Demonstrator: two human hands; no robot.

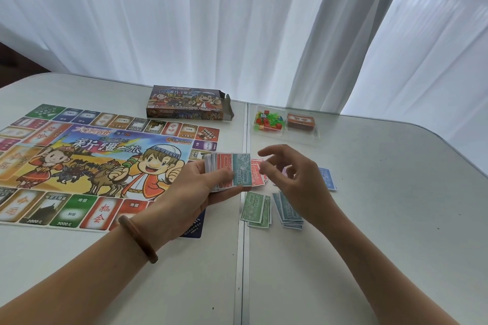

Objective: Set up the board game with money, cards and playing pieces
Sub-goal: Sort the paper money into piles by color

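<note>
My left hand [200, 192] grips a stack of play money [228, 170] above the table, a teal 1000 note fanned out on top. Just to its right my right hand [293, 179] hovers with fingers loosely curved and holds nothing. Below the hands lie sorted piles: green 500 notes [254, 207], blue-grey 1000 notes [289, 212], red 10000 notes [256, 175] and blue notes [328, 179]. The colourful game board [79, 161] lies flat at the left. A clear tray [284, 134] at the back holds small playing pieces [269, 120] and an orange card deck [301, 121].
The open game box [187, 103] lies behind the board near the table's far edge. A seam [243, 258] runs down the white table between board and money piles. White curtains hang behind. My left wrist wears a brown bangle [137, 237].
</note>
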